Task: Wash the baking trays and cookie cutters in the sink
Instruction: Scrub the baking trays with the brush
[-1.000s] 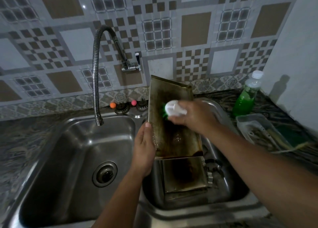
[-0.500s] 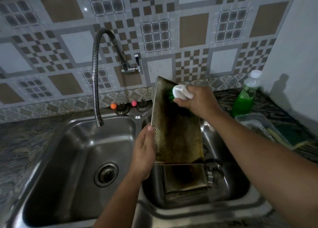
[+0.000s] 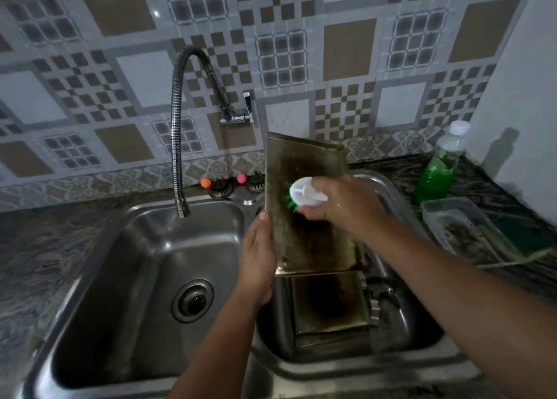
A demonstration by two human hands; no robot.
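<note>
The left hand [image 3: 256, 263] grips the left edge of the stained baking tray [image 3: 310, 218], propping it upright over the right sink basin [image 3: 422, 338]. The right hand [image 3: 343, 205] is clenched around a white scrub brush [image 3: 304, 192], green bristles pressed against the tray.

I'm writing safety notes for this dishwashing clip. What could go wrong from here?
The left hand steadies the upright baking tray only by its edge; scrub brush pressure from the right hand could slip it onto the second tray below. The thin edge might also cut wet fingers.

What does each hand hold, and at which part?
Left hand grips the baking tray by its left edge; right hand holds the scrub brush by its white top.
</note>
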